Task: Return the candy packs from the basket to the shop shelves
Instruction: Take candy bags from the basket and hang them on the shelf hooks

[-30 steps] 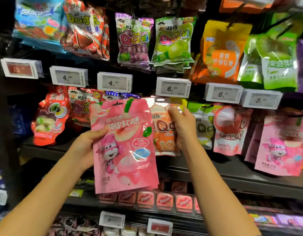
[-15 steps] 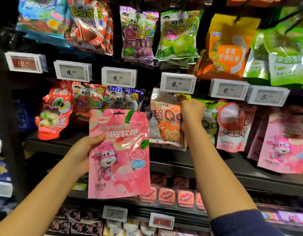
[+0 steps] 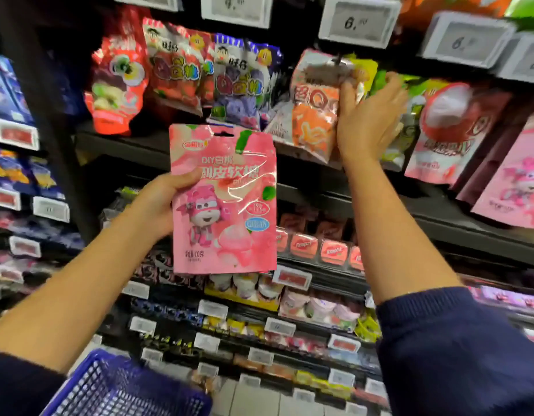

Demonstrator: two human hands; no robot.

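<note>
Left hand grips pink candy pack by its left edge, thumb across front. Right hand fingers curl round hanging orange pack.

White electronic price tags along the dark shelf edges, small red square-lidded tubs in a row on a lower shelf, red-labelled price tag beneath them, pale tiled floor below

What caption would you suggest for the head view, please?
Left hand holds a pink candy pack while right hand grips an orange pack at the shelf.
</note>
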